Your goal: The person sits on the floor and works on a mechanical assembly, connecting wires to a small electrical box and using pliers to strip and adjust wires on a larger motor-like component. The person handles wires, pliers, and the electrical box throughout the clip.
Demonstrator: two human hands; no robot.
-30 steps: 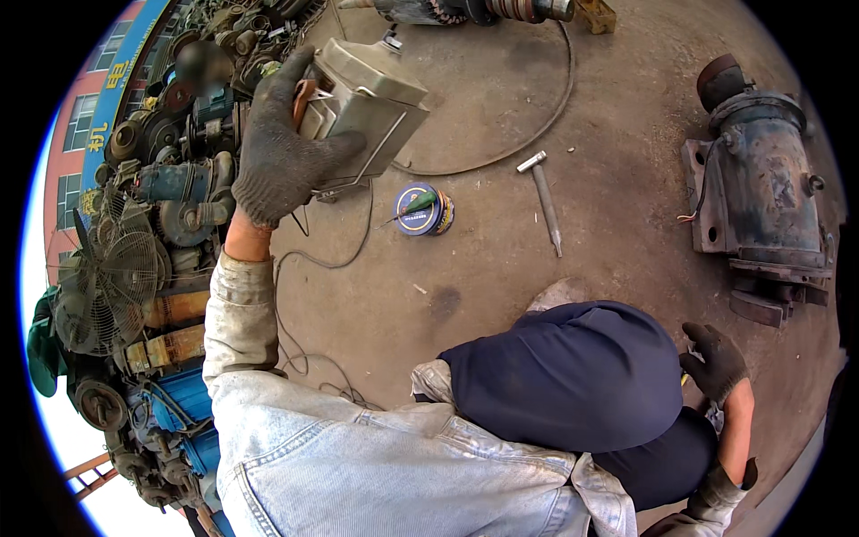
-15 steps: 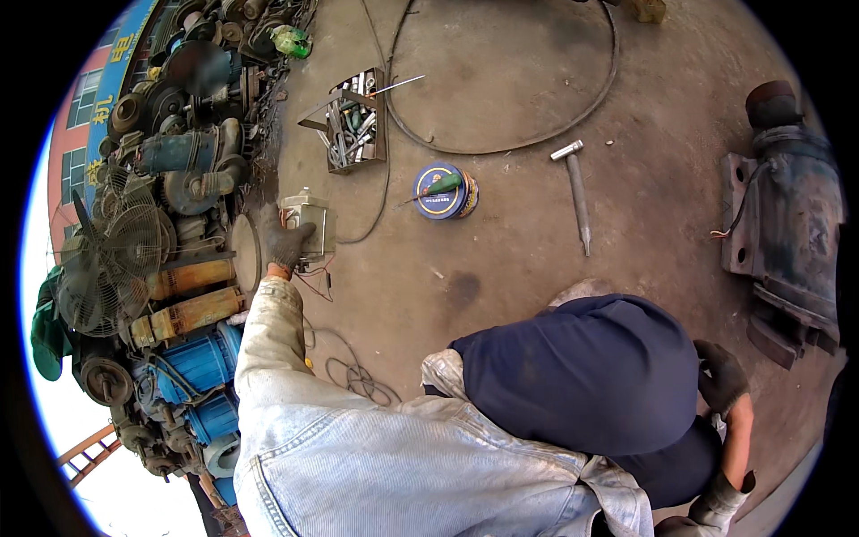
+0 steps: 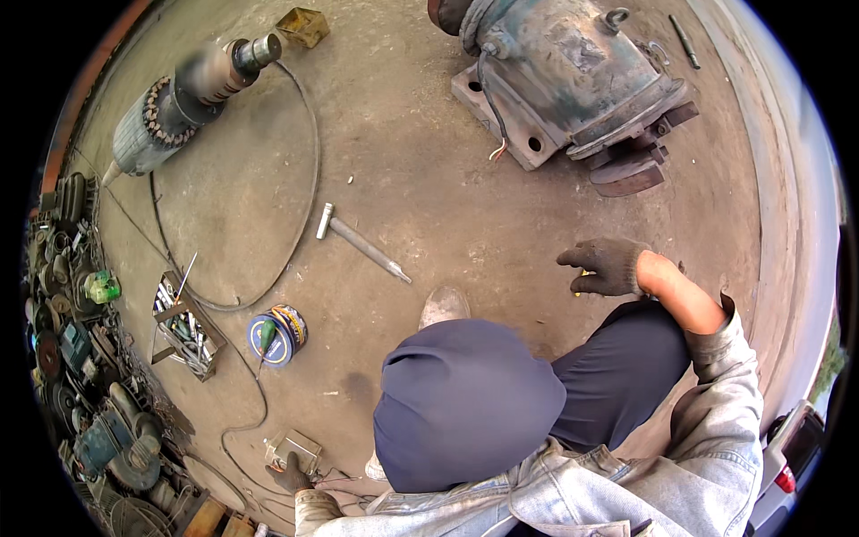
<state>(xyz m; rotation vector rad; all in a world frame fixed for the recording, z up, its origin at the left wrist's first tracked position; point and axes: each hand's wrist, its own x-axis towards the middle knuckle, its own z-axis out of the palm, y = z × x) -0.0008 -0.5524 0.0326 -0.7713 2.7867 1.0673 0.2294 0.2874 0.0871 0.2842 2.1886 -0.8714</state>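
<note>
A dark glove covers my left hand (image 3: 292, 475), which grips the edge of a small grey metal box (image 3: 299, 449) low on the ground at the lower left. Thin wires lie beside the box. My right hand (image 3: 608, 267), also gloved, is held out over the ground to the right of my knees. Its fingers are bent around a small yellow thing (image 3: 582, 283), mostly hidden, so its kind does not show. Beyond that hand lies a big greenish motor housing (image 3: 573, 72) with cut wires hanging from its side.
A hammer (image 3: 362, 246) lies ahead of my shoe. To the left are a round blue-lidded tin (image 3: 279, 342) with a green-handled screwdriver (image 3: 267, 336) on it, a tool tray (image 3: 211, 356), a looped cable (image 3: 315, 161), a motor rotor (image 3: 148, 130) and piled machine parts (image 3: 116, 438).
My view has swung to the right, bringing the rotor and whole motor housing into sight. My right hand has moved out from beside my knee. My left hand stays on the metal box.
</note>
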